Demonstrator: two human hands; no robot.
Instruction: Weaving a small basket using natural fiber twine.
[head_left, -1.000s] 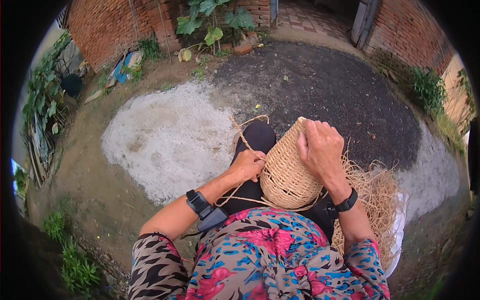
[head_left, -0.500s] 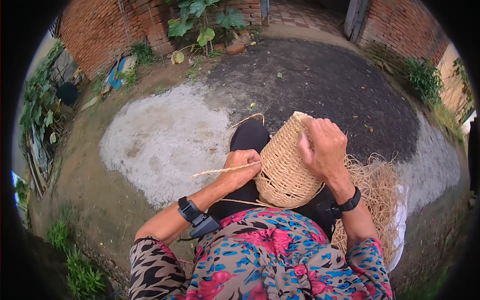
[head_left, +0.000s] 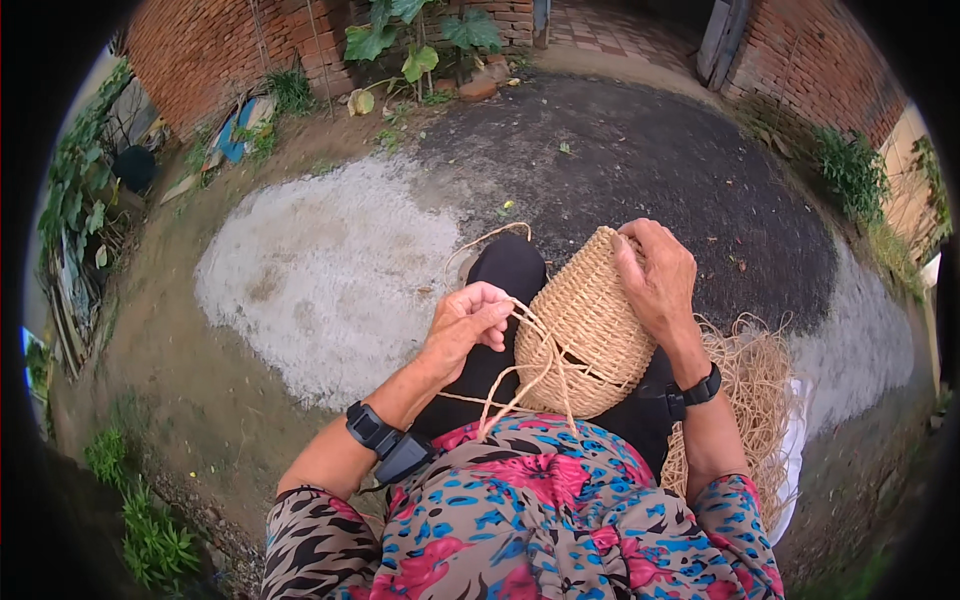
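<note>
A woven straw basket (head_left: pixel 585 325) lies tilted over my dark-trousered legs, with a gap in the weave near its lower end. My right hand (head_left: pixel 656 275) is closed on its upper right edge. To the left of it, my left hand (head_left: pixel 466 325) pinches thin straw cords (head_left: pixel 548 370) that run from the basket's left side, loose lengths hanging across my lap. Another cord (head_left: pixel 497 230) arches beyond my left knee (head_left: pixel 505 262). A tangled heap of straw cord (head_left: pixel 750 390) lies by my right side on a white sheet or sack (head_left: pixel 795 430).
The ground has a pale patch (head_left: pixel 280 260) at left and a dark gritty one (head_left: pixel 740 210) ahead. Brick walls (head_left: pixel 810 70) flank a doorway with tiled floor (head_left: pixel 620 35) at the back. Leafy plants (head_left: pixel 410 50) and leaning boards (head_left: pixel 70 300) line the edges.
My left hand has moved slightly up and left, pulling cords away from the basket. The cord ends now hang down toward my lap. My right hand still holds the basket.
</note>
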